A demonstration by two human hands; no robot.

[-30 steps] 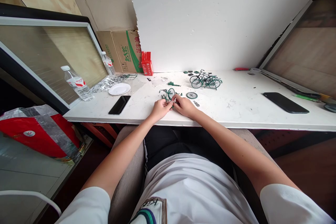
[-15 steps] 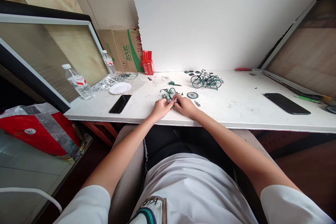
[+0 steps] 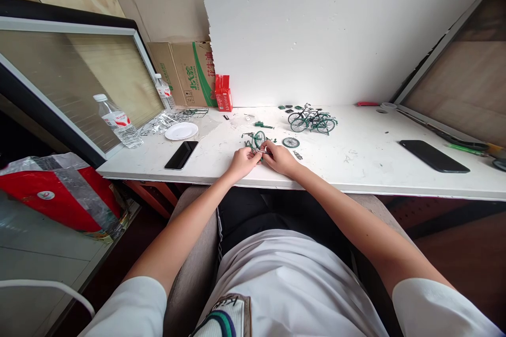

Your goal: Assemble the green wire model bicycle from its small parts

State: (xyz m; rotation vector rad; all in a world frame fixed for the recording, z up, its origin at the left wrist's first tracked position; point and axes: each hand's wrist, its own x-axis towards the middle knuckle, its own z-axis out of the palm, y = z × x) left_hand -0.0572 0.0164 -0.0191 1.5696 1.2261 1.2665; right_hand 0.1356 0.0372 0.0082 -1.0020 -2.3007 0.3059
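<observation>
Both my hands meet at the near edge of the white table [image 3: 356,168]. My left hand [image 3: 242,161] and my right hand [image 3: 279,158] are closed in a pinch on a small silvery part [image 3: 261,151] held between them. Just beyond the fingers lies a partly built green model bicycle [image 3: 255,140]. A loose green wheel [image 3: 290,142] lies to the right of it. Further back stand finished green model bicycles [image 3: 312,121]. Small dark parts [image 3: 297,155] lie beside my right hand.
A black phone [image 3: 181,155], a white paper plate [image 3: 181,130] and clear plastic wrap lie at the left. Two water bottles [image 3: 117,121], a cardboard box [image 3: 190,71] and a red carton [image 3: 223,96] stand at the back left. Another black phone [image 3: 434,156] lies right.
My hands stay together on the small part with only slight finger movement. The view has shifted a little.
</observation>
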